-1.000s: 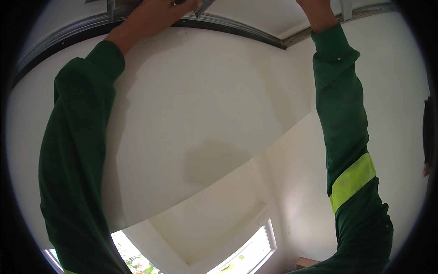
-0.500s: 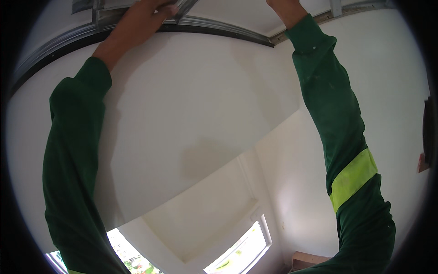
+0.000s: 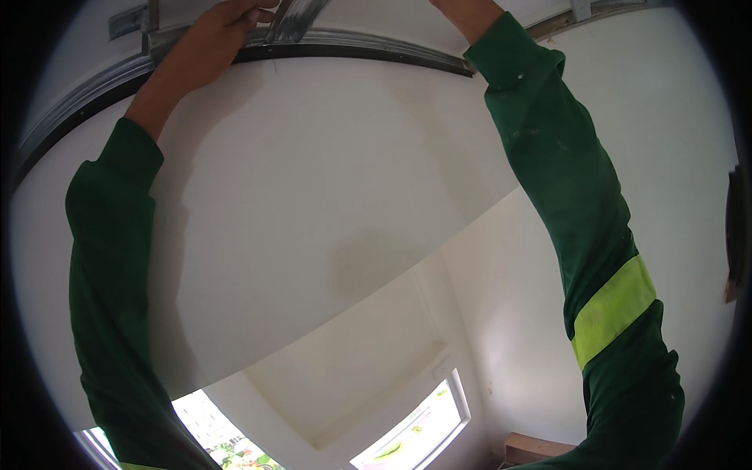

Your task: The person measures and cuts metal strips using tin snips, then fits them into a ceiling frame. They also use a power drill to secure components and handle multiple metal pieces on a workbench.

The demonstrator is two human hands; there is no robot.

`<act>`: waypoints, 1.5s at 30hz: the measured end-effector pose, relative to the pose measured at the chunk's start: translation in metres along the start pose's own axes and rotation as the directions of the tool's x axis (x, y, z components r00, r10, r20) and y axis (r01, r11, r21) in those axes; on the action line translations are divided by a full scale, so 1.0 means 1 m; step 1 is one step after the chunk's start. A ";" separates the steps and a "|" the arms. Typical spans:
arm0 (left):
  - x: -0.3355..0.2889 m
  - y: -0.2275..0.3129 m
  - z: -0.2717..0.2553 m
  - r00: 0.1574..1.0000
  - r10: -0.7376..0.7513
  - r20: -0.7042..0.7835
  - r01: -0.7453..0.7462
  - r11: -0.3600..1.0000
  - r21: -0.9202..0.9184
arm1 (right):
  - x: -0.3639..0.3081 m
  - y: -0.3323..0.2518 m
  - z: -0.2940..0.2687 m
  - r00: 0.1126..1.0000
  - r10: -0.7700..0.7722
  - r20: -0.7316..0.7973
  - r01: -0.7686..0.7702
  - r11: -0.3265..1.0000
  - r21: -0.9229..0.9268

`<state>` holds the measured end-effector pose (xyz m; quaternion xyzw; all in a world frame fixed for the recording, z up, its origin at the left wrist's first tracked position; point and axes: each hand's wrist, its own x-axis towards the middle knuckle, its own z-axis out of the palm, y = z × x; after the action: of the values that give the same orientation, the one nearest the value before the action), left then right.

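Both my arms, in green sleeves, reach up to the top of the view. At the upper left, my left hand [image 3: 207,45] has its fingers curled at the edge of a grey metal profile [image 3: 296,19], which slants up out of view. The fingertips are partly cut off by the top edge. Behind the hand runs a curved-looking metal track [image 3: 352,41] with a dark lower edge, along the top of a white wall panel [image 3: 313,172]. Of my right hand [image 3: 462,14], only the wrist and its nearest part show; the fingers are outside the picture.
A short metal piece [image 3: 128,23] sits at the upper left beside an upright metal strip [image 3: 151,23]. Below the panel's slanting edge are a bright window [image 3: 411,431] and a brown box-like thing [image 3: 536,446]. A dark object [image 3: 734,227] is at the far right.
My left hand has shifted left and slightly down. The metal profile beside its fingers also sits further left and shows a wider face. My right wrist has moved a little left and up.
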<state>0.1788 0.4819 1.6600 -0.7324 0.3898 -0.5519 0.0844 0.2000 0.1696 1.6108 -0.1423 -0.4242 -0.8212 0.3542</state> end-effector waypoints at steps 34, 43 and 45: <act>0.056 0.067 0.022 0.974 0.035 -0.225 -0.054 0.995 -0.078 | 0.005 -0.001 -0.008 0.946 0.257 0.196 -0.253 0.966 -0.043; 0.084 0.066 0.045 0.969 0.060 -0.238 -0.089 0.990 -0.114 | 0.001 0.023 -0.032 0.751 0.556 0.357 -0.659 0.672 0.338; 0.083 0.069 0.043 0.997 0.046 -0.068 -0.056 0.987 -0.153 | 0.004 0.026 -0.037 0.758 0.523 0.390 -0.652 0.635 0.415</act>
<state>0.1905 0.3660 1.6672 -0.7083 0.4526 -0.5409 0.0289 0.2179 0.1284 1.6060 -0.2655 -0.6004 -0.4871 0.5759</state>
